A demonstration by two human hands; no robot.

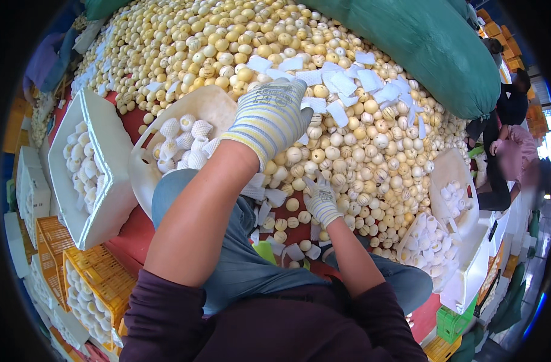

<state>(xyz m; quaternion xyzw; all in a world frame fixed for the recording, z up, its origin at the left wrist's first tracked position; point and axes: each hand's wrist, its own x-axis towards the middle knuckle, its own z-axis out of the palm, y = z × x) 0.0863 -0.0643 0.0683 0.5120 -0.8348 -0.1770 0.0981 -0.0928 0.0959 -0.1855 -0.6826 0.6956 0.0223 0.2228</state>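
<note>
At the foot of a pepino melon heap, two gloved hands among fruit and foam

Just beyond the seated person's jeans (245, 259), the right hand (322, 201) lies low at the near edge of the pepino melons (360, 154). Its visible fingers are extended and slightly apart; whether they grip anything underneath cannot be told. Farther forward, the left hand (269, 114) reaches over the heap, palm down, its fingers curled out of sight, so I cannot tell whether it holds anything. The striped gloves probably guard skin and fruit alike.

By the left knee, a cream plastic tub (212, 99) holds sleeved melons (200, 130), likely set so close to spare reaching. Left of it, a white foam box (110, 142) leans with more wrapped fruit inside, its mouth perhaps tilted for easy access. Orange crates (97, 271) stand behind that box, and another cream tub (450, 163) sits to the person's right.

Ahead, flat foam net sleeves (369, 78) are scattered on the bare melons, presumably to keep padding and fruit within one reach. The heap spreads away towards a bulky green sack (420, 48), which may help contain it. Past the right-hand tub, a co-worker (516, 151) sits.
</note>
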